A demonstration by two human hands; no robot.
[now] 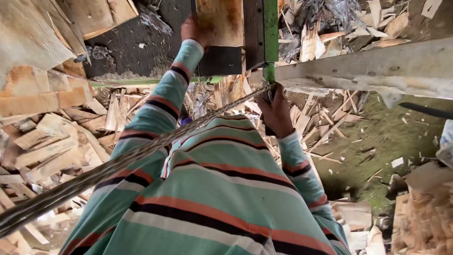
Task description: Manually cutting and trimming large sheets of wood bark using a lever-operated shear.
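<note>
Along the left edge, split wood pieces (pixel 42 137) are lying in a loose heap, too many and too overlapped to count; they are pale, flat and splintered. One twisted steel cable (pixel 94 172) is running from the lower left corner up toward the middle, grey and blurred where it is nearest the camera.

Two hands are showing, both coming out of striped sleeves (pixel 155 118) of teal, orange, black and white. The left hand (pixel 193 30) is reaching up to the top of the frame and gripping the lower edge of one wooden block (pixel 219 21), fingers curled behind it so that only the back of the hand and the thumb side are showing. The block is tan with darker stains, standing against a dark metal plate (pixel 219 60), and its top is being cut off by the frame.

Just right of it, one green metal bar (pixel 270 33) is standing upright. Below it the right hand (pixel 275 113) is closing around a dark handle where the cable ends; the handle itself is mostly hidden by the fingers, so its shape is hard to make out.

Farther right, one pale, weathered beam (pixel 373 68) is crossing the frame, with more wood scraps (pixel 325 118) and mossy ground (pixel 387 137) lying under it. At the far right edge a dark curved object is appearing, too cut off to identify.
</note>
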